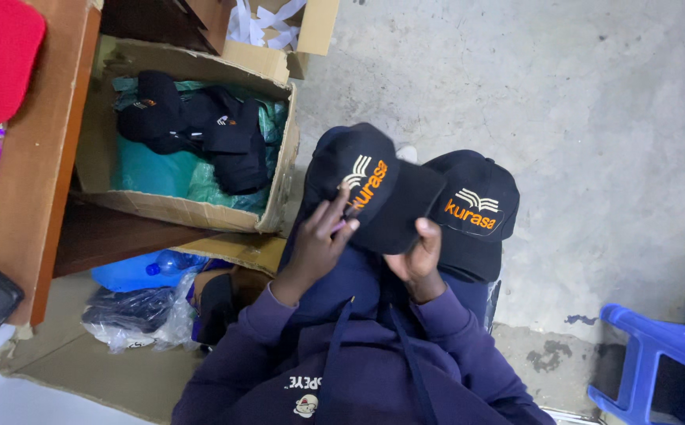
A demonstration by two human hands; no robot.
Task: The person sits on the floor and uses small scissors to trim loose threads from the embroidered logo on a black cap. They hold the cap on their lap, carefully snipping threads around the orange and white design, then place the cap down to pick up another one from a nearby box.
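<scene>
Over the person's lap, the left hand [315,244] gripped the crown of a black cap [370,189] bearing orange and white embroidery, fingers spread on its front panel. The right hand [420,256] pinched the cap's brim from below. A second black cap [472,208] rested on the right knee, touching the first. Beside the left arm stood a cardboard box [193,211] holding more black caps [193,126] on teal plastic. A blue plastic chair [657,354] stood apart on the concrete floor [579,102].

- My hoodie [374,370]: dark navy, long cuffed sleeves.
- Drawstrings [409,354]: two navy cords hanging down its front.
- Small white print, low on hoodie's chest.
</scene>
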